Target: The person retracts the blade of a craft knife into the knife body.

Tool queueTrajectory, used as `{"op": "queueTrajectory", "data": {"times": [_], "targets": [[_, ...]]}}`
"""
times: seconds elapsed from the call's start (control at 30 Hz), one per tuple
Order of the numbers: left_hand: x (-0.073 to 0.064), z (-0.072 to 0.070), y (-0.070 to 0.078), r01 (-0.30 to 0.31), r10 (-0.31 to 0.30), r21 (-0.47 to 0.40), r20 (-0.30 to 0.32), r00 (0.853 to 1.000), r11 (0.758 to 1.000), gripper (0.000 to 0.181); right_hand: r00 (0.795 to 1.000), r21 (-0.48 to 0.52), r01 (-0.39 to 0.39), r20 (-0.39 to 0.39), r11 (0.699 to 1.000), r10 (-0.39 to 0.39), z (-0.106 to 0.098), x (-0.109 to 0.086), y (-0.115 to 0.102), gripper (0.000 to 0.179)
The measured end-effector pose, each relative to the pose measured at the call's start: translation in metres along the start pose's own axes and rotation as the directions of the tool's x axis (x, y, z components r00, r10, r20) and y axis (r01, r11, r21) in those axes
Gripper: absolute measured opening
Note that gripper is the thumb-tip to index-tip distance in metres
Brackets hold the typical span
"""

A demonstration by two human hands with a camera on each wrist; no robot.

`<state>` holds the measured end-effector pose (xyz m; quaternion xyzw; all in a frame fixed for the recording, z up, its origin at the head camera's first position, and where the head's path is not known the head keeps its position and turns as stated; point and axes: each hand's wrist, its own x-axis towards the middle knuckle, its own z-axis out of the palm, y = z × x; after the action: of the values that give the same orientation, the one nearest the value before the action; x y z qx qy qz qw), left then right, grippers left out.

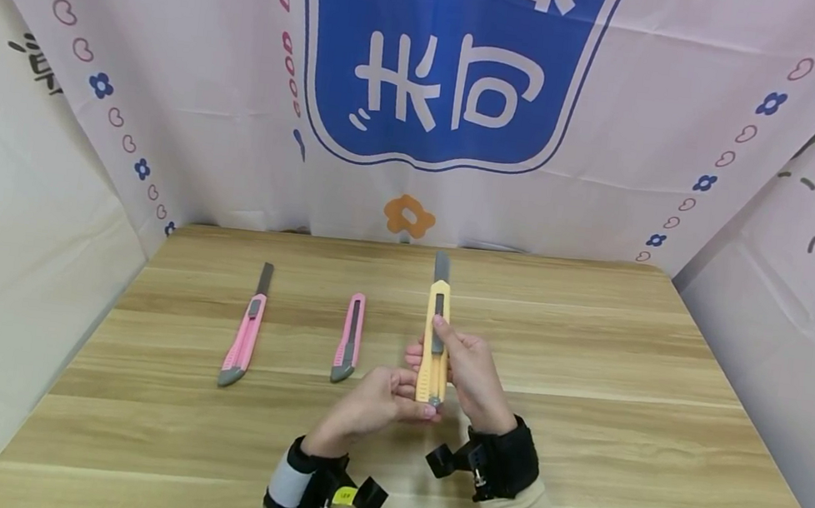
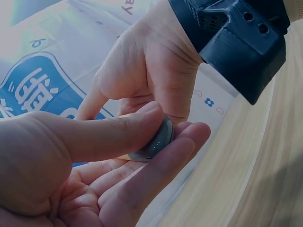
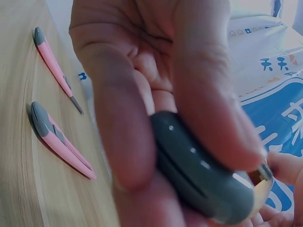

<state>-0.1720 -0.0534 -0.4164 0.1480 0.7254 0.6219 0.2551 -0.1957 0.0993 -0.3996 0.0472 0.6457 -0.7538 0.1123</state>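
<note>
Both hands hold a yellow utility knife [image 1: 425,380] upright in the head view, its grey blade [image 1: 442,266] sticking out at the far end. The right hand [image 1: 475,376] grips the body from the side, thumb laid along the grey slider [image 1: 437,344]. At the near end, the left hand [image 1: 374,403] pinches the knife between thumb and fingers. Its grey end cap [image 2: 160,142] shows between the left thumb and fingers in the left wrist view. The right wrist view shows this cap large, with part of the right hand [image 3: 286,170] behind it.
On the wooden table [image 1: 586,408] lie two pink utility knives. The leftmost pink knife [image 1: 245,336] has its blade out; the other pink knife [image 1: 347,339], nearer the hands, shows no blade beyond its tip. A printed cloth [image 1: 222,157] hangs behind the table.
</note>
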Motion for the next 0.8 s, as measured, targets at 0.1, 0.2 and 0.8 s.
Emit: {"op": "queueTrajectory", "data": {"times": [0.1,0.2,0.8], "targets": [[0.0006,-0.0005,-0.0011,0.000,0.000,0.020,-0.014,1.000,1.000,0.028,1.000,-0.005,-0.002,0.004,1.000,0.002,0.0008,-0.0003,0.0000,0.061],[0.0003,-0.0007,-0.0009,0.004,-0.004,0.035,-0.020,1.000,0.999,0.029,1.000,-0.005,0.005,0.003,1.000,-0.005,0.0014,-0.0004,0.0003,0.059],[-0.0023,0.0008,0.0034,0.047,-0.044,-0.073,0.034,0.998,0.996,0.027,0.999,0.004,0.049,-0.019,0.999,-0.049,0.0017,-0.0003,0.0001,0.050]]}}
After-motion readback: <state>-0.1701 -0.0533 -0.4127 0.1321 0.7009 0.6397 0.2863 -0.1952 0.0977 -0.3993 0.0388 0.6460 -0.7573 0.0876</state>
